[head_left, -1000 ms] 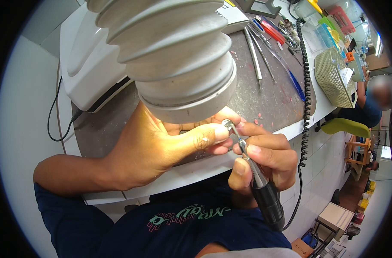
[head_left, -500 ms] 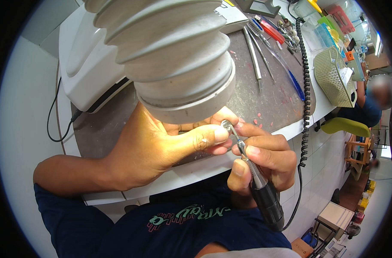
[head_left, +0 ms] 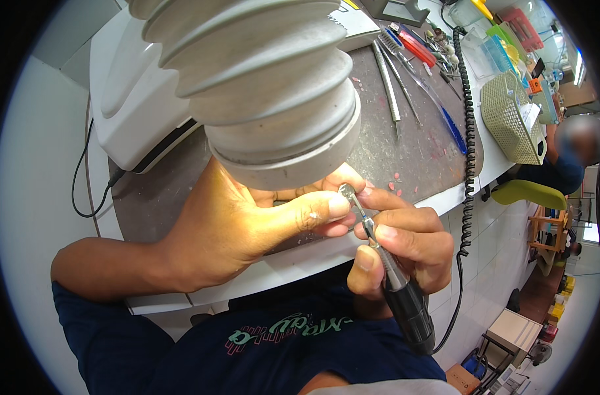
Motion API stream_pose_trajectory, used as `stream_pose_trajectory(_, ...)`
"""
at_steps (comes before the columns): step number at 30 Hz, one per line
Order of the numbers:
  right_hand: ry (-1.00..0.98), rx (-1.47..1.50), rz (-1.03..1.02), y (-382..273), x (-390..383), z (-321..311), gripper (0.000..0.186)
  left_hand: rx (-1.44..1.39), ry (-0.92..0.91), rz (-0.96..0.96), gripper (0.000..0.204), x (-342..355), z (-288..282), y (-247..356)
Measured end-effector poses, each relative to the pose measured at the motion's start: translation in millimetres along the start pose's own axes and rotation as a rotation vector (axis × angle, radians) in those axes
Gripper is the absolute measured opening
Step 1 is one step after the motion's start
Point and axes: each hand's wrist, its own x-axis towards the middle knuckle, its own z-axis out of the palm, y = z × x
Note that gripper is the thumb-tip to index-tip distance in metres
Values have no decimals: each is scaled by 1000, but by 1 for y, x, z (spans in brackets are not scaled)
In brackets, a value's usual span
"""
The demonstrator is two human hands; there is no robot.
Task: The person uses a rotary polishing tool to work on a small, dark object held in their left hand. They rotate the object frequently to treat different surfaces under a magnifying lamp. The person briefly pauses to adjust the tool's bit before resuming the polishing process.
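My left hand (head_left: 250, 227) pinches a small shiny metal piece (head_left: 346, 191) between thumb and fingertip. Its other fingers are partly hidden behind the thumb and under the hose. A rotary handpiece (head_left: 408, 306), with a black body and silver front, lies pen-like in my right hand (head_left: 421, 240). The thin bit (head_left: 360, 206) in its nose reaches up to the metal piece and appears to touch it. My right fingers rest close beside the left fingertips, just over the table's front edge.
A wide ribbed hose (head_left: 267, 85) hangs above my hands. Left stands a white machine (head_left: 145, 99). Slim metal tools (head_left: 389, 85) and a blue-handled brush (head_left: 448, 125) lie on the grey mat. A coiled black cord (head_left: 468, 131) runs down the right, near a basket (head_left: 504, 118); a person sits beyond.
The handpiece and my right fingers have shifted very slightly against the metal piece. My left hand keeps its place.
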Motion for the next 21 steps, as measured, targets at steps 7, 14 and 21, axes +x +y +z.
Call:
stream_pose_trajectory(7,65,-4,-5,1,-3,3,24,20,-27,7,21,0,-1,0)
stream_pose_trajectory(14,22,15,-15,3,-1,1,24,19,-28,-9,21,1,0,2)
stream_pose_trajectory(21,64,63,-4,5,-4,5,24,0,-22,-28,23,-1,1,4)
